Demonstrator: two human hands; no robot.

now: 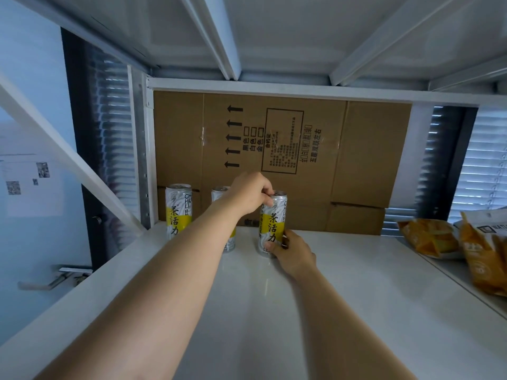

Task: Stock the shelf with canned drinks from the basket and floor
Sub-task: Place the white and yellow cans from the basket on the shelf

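Three tall white-and-yellow drink cans stand upright in a row near the back of the white shelf (315,297). The left can (178,209) stands free. My left forearm partly hides the middle can (219,192). My left hand (248,192) grips the top of the right can (273,224) from above. My right hand (290,249) holds that same can near its base, fingers curled round its lower side. The basket and the floor are out of sight.
Flattened brown cardboard (370,149) lines the shelf's back. Orange snack bags (428,238) lie on the neighbouring shelf at the right. The underside of the shelf above (274,37) hangs close overhead. A white diagonal brace (68,160) crosses at the left. Window blinds (488,160) show behind.
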